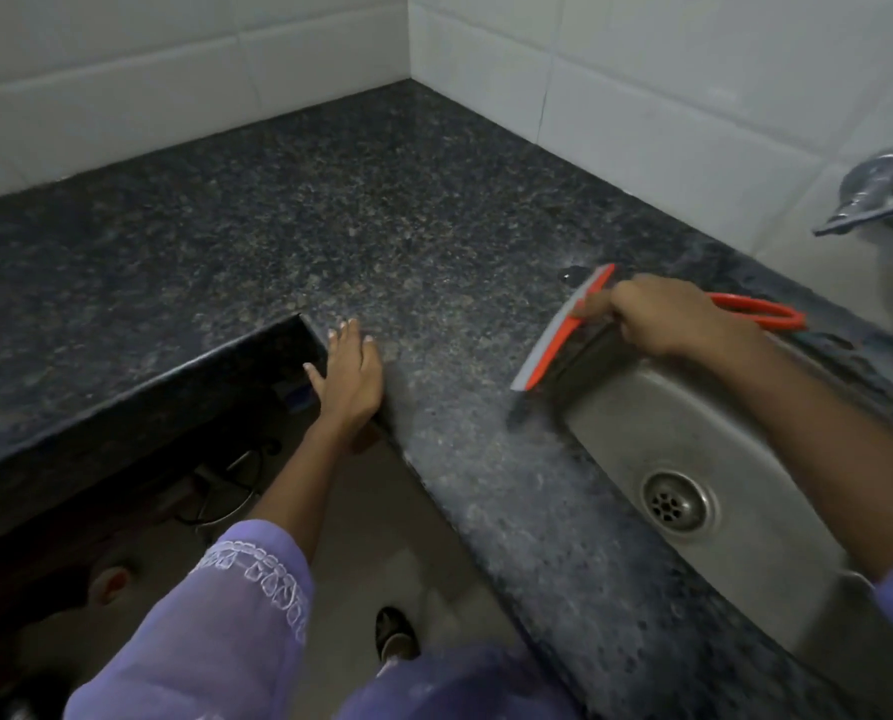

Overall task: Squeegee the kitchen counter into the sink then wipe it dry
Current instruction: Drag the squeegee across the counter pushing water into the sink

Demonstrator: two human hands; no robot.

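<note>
The right hand (673, 317) clenched the orange squeegee (563, 330), blade at the sink's (704, 449) left rim; the left hand (348, 376) lay open-fingered on the counter's (330, 210) inner corner edge.

- My right hand (667, 317) grips the orange squeegee (563, 330) at the sink's (615, 433) far-left rim.
- My left hand (348, 374) rests flat on the counter's (382, 226) inner corner.

Dark grey speckled granite tabletop (382, 210); orange squeegee with a grey blade (563, 330); dull silver steel sink (693, 433); white wall tiles (174, 70); lilac sleeve with white embroidery (236, 605).
</note>
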